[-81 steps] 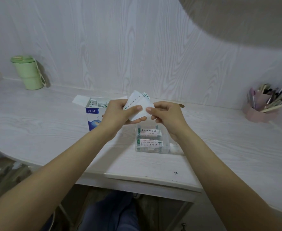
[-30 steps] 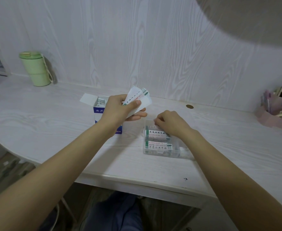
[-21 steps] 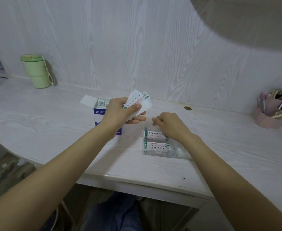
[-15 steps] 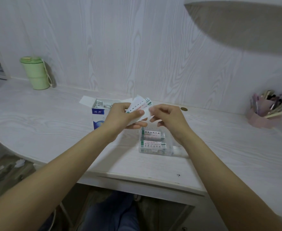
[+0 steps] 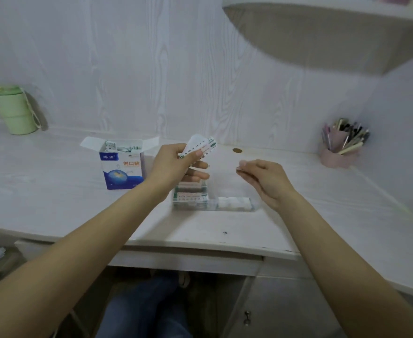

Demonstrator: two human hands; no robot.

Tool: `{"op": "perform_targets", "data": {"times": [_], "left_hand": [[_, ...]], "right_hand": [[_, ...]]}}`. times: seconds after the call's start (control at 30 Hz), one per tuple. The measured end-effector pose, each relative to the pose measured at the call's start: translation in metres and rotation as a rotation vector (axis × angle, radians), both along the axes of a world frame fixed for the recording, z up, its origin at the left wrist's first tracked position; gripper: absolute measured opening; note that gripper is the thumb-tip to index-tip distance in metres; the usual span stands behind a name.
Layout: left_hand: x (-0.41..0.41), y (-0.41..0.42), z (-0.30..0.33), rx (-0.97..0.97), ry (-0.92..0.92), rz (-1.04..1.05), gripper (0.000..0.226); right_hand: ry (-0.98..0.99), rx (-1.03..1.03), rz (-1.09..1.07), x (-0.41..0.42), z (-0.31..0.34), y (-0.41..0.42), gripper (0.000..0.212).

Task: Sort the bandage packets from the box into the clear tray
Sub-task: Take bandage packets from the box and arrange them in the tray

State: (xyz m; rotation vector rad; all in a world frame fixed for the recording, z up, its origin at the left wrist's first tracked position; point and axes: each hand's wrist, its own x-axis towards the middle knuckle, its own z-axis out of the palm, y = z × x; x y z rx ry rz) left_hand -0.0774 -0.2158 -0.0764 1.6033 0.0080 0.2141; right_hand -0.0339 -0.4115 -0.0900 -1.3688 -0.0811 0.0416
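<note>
Left hand pinches a fan of packets above the tray as ready stock; right hand, fingers loosely curled, seemingly empty, is placed to draw one.

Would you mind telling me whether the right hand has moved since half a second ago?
Yes. The right hand has drawn away rightward from the packets in the left hand; it was above the clear tray and is now past its right end.
</note>
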Motion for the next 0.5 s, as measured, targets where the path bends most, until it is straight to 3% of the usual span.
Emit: {"op": "perform_targets", "data": {"times": [0.1, 0.23, 0.5], "left_hand": [[0.003, -0.008, -0.001, 0.02, -0.002, 0.008, 0.007], [0.004, -0.014, -0.005, 0.03, 0.004, 0.006, 0.006], [0.005, -0.018, -0.006, 0.053, 0.001, 0.028, 0.005]], "right_hand": [[-0.102, -0.448, -0.031, 0.003, -0.007, -0.018, 0.009], [-0.189, -0.79, -0.045, 0.009, -0.011, -0.028, 0.01], [-0.302, -1.172, 0.043, 0.01, -0.016, -0.01, 0.008]]}}
